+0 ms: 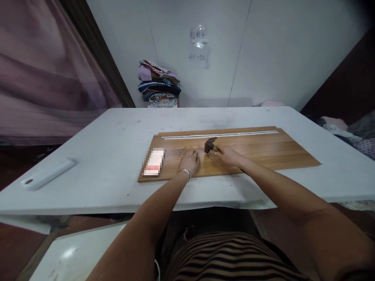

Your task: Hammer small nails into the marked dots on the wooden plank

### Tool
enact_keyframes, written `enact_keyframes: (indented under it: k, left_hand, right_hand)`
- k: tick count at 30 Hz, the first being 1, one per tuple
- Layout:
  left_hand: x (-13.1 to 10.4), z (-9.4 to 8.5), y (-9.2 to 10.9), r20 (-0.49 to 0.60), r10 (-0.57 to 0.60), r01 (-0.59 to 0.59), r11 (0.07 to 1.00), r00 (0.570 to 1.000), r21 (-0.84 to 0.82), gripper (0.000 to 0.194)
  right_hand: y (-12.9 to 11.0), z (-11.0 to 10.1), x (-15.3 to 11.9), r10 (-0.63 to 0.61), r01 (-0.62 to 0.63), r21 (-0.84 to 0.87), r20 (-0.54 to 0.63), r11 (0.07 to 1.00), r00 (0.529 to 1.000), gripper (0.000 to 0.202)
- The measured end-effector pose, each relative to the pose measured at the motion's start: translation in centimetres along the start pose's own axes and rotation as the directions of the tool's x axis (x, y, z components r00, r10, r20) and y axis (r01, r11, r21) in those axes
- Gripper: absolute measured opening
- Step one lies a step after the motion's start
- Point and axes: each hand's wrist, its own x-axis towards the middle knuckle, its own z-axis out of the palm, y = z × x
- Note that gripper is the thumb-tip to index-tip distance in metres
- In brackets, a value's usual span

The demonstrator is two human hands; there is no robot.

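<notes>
My right hand (228, 155) is wrapped round the handle of a claw hammer (209, 145). The dark hammer head is just above the wooden board (252, 152), its claw pointing up and to the right. Left of the hammer, my left hand (191, 162) rests on the board with fingers loosely bent, a bracelet at the wrist. No object shows in it, though its underside is hidden. A small bunch of nails (181, 150) lies on the board just beyond that hand.
A pixelated, phone-like rectangle (154, 162) lies at the board's left end. A long white strip (219, 135) runs along the far edge. The white table (102, 156) carries a white elongated object (48, 175) on the left. Folded cloths (159, 84) are stacked by the wall.
</notes>
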Motion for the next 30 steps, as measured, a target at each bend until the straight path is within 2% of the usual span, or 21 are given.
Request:
enact_keyframes:
  k: [16, 22, 30]
  left_hand:
    - [0.21, 0.63, -0.50, -0.031, 0.003, -0.004, 1.000, 1.000, -0.029, 0.029]
    - [0.19, 0.58, -0.33, -0.015, -0.004, 0.004, 1.000, 1.000, 0.008, 0.030]
    - [0.30, 0.95, -0.71, -0.046, 0.015, -0.017, 0.999, 0.999, -0.029, 0.028]
  right_hand:
    - [-0.25, -0.07, -0.10, 0.009, -0.009, -0.038, 0.007, 0.999, 1.000, 0.024]
    - [-0.58, -0.52, -0.18, 0.010, -0.010, -0.015, 0.002, 1.000, 1.000, 0.021]
    - [-0.26, 0.02, -0.17, -0.013, 0.013, -0.036, 0.007, 0.999, 1.000, 0.020]
